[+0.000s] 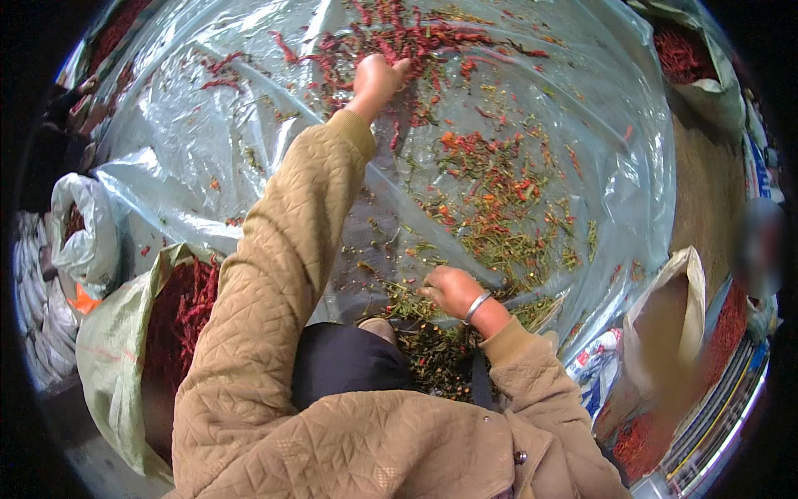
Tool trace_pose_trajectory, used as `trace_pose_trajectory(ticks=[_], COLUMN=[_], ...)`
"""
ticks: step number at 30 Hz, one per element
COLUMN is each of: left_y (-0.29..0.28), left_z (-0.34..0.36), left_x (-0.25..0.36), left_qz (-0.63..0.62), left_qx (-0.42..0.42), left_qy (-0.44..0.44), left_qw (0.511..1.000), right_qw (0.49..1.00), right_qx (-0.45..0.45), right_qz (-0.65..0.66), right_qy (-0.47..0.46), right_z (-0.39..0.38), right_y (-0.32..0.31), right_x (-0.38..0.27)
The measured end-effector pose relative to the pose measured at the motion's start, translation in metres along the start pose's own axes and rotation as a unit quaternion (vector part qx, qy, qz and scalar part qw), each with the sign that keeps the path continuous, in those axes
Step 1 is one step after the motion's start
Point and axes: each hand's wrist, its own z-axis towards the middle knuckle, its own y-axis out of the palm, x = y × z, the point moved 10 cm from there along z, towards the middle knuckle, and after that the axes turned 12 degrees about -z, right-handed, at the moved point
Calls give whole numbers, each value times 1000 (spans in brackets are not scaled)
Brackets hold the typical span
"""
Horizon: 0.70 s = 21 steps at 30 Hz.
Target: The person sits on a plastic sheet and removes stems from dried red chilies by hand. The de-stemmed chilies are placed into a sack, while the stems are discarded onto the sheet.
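Observation:
My left hand (379, 81) reaches far out into a loose pile of dried red chili peppers (407, 37) on a clear plastic sheet (274, 108). Its fingers are curled closed among the peppers; what they grip, if anything, is hidden. Close to my body, my right hand (455, 291), with a silver bracelet (476, 305) at the wrist, is low over scattered green stems. Its fingers are bent together, and I cannot make out anything in them. Beyond it spreads a heap of stems and orange-red pepper bits (507, 200).
A pale woven sack (112, 358) of red chilies stands at my left, with a white sack (83, 224) behind it. Another open sack (694, 291) stands at my right, and a sack (719, 91) of red chilies at far right. Dark debris (436, 358) lies beside my leg.

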Motion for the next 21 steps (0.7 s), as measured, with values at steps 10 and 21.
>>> trace_pose_trajectory(ticks=[10,21], left_y=[55,-29], left_z=[-64,-171], left_x=[-23,33], left_qz=[-491,-681], left_qx=[-246,-100], left_qy=[-155,-121], left_qw=[821,715], right_qw=[944,878], right_qx=[262,152], right_qz=[154,435], right_qy=[129,130], right_z=[-8,93], right_y=[-126,-180], right_x=[52,14])
